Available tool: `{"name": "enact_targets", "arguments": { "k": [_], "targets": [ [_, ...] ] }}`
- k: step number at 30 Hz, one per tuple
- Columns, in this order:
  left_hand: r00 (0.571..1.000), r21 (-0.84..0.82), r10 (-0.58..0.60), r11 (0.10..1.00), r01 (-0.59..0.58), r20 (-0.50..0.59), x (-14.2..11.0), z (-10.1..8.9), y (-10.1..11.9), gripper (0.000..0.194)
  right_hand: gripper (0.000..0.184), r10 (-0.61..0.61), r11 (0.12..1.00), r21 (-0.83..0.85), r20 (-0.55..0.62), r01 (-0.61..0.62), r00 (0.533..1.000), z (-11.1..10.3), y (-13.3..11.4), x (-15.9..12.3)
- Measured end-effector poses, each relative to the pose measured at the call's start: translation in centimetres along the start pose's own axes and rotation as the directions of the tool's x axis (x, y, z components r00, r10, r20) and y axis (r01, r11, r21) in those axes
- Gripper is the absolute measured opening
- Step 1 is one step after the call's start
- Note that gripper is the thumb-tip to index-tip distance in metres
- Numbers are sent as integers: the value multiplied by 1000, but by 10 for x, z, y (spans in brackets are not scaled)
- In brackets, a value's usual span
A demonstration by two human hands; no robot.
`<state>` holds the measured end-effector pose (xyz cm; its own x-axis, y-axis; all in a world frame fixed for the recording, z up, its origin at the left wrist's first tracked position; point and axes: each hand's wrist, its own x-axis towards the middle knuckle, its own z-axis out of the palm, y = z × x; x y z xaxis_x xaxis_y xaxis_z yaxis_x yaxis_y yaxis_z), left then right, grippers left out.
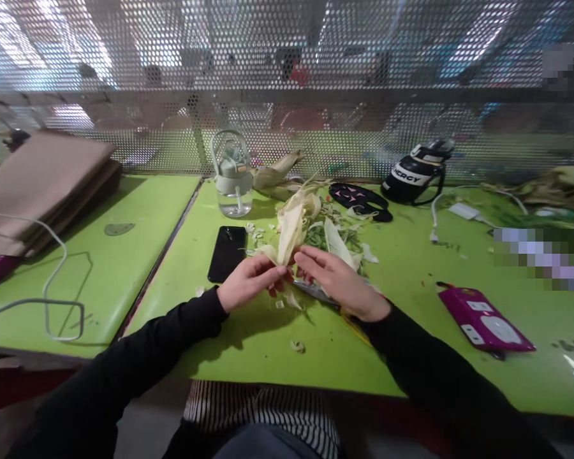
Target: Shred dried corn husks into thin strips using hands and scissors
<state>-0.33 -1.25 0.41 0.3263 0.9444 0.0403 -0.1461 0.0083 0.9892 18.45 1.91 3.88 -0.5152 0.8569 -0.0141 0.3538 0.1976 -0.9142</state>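
Observation:
Pale, dry corn husks (291,233) rise from between my two hands at the middle of the green table. My left hand (256,277) pinches the gathered lower end between thumb and fingers. Close on the other side, my right hand (337,277) has its fingers bent in at the same end; whether they grip the husk is partly hidden. Beneath my right hand lies a grey bladed tool (316,291), mostly covered, perhaps scissors or a knife. Green and pale shreds (318,236) are heaped behind the hands.
A black phone (227,254) and a water bottle (233,185) stand left of the husks. Behind are more husks (275,175), a black cut-out mask shape (361,201) and a black bottle (416,172). A purple pouch (485,319) lies right, brown paper bags (43,191) left. A perforated metal screen (287,83) closes the back.

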Motion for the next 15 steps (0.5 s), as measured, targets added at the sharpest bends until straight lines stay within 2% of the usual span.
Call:
{"name": "enact_targets", "arguments": {
  "k": [3, 5, 11, 15],
  "targets": [
    [992, -77, -112, 990, 116, 54, 6, 4, -3, 46, 33, 25, 948, 318, -62, -4, 998, 8, 15, 11],
    [987, -113, -156, 981, 160, 46, 11, 7, -6, 47, 31, 56, 916, 400, -104, -10, 993, 9, 23, 13],
    [990, -188, -131, 975, 119, -56, 25, 16, -16, 49, 31, 95, 940, 342, -223, -14, 970, 6, 30, 10],
    [984, -195, -120, 976, 93, -131, 27, 16, -20, 45, 33, 115, 946, 321, -223, -38, 968, 3, 31, 8]
  ]
}}
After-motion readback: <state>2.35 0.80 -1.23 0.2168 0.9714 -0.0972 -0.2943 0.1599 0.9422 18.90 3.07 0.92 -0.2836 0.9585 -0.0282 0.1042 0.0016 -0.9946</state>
